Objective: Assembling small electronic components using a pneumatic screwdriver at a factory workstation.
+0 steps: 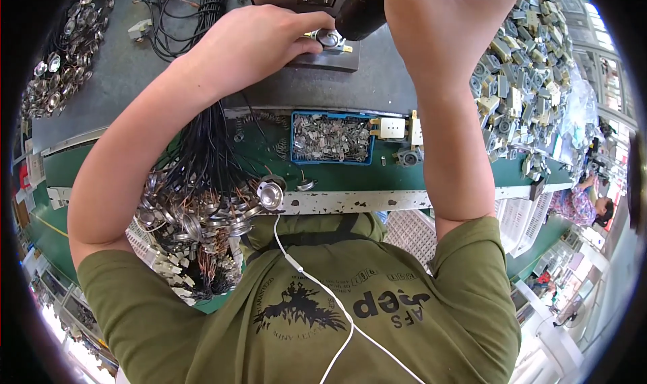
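Note:
My left hand [259,39] pinches a small round metal part [329,39] and holds it on the dark base plate [330,59] of a small bench press at the top centre. My right hand [441,13] grips the press's black lever knob [360,10] just above that part. Both forearms reach up from the lower edge over the green bench [337,175].
A blue tray [331,139] of small metal pieces sits on the bench. Black wired assemblies with round metal discs [195,209] pile at the left. Grey plastic housings [522,67] heap at the right, and round metal parts [64,54] lie far left. A white earphone cable [317,283] crosses my shirt. Another person [583,205] sits far right.

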Demonstrator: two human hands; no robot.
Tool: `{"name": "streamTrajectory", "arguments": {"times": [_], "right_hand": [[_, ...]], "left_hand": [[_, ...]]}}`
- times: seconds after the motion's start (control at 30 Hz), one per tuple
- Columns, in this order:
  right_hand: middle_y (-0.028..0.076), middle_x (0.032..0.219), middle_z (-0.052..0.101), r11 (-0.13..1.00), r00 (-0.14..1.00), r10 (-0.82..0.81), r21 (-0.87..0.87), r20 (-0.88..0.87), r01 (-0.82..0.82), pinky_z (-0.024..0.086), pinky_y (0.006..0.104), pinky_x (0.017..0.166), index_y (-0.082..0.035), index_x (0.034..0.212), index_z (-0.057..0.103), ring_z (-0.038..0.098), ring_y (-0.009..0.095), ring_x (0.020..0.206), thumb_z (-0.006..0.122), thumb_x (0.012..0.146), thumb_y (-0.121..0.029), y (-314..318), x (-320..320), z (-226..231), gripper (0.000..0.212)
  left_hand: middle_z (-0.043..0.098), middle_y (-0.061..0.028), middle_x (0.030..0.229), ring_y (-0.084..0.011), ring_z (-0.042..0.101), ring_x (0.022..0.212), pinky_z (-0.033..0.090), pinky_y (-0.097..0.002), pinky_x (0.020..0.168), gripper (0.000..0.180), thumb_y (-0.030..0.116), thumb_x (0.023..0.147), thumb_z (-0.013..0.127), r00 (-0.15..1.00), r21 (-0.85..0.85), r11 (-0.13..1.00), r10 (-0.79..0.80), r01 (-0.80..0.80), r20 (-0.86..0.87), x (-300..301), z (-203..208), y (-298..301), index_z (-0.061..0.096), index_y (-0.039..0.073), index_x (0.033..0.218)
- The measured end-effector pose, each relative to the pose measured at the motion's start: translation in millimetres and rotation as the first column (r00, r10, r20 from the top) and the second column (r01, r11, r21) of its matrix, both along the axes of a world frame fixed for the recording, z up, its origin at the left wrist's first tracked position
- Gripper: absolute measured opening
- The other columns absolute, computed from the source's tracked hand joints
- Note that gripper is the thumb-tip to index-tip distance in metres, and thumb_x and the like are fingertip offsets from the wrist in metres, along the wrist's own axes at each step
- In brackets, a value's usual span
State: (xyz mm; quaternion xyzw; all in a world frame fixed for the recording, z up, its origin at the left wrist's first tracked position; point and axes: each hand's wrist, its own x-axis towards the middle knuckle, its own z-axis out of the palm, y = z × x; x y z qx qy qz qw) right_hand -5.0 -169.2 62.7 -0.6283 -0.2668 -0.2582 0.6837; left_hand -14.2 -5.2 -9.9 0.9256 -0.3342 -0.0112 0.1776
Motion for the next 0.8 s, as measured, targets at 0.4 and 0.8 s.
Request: {"name": "streamTrajectory", "arguments": {"times": [0.4,0.8], "right_hand": [[0.012,0.108,0.064,0.981,0.978,-0.189,0.071,0.084,0.183,0.055,0.0298,0.076,0.003,0.126,0.044,0.066,0.017,0.090,0.077,0.088,-0.004,-59.3,-3.3,-2.7,0.051],[0.018,0.122,0.059,0.910,0.895,-0.414,0.080,0.170,0.406,0.048,0.0342,0.090,0.007,0.126,0.045,0.059,0.021,0.104,0.075,0.091,-0.018,-103.7,42.1,15.1,0.052]], "left_hand": [[0.066,-0.0036,0.091,-0.0227,0.068,0.096,0.055,-0.0371,0.084,0.025,0.015,0.080,0.072,0.910,0.118,0.941,-0.337,0.317,0.243,-44.1,21.4,-23.6,0.072,0.012,0.105],[0.067,-0.0013,0.088,-0.0209,0.068,0.092,0.052,-0.0358,0.076,0.009,0.017,0.085,0.066,0.797,0.092,0.794,-0.604,0.601,0.013,-63.0,-2.7,-53.4,0.068,0.011,0.091]]}}
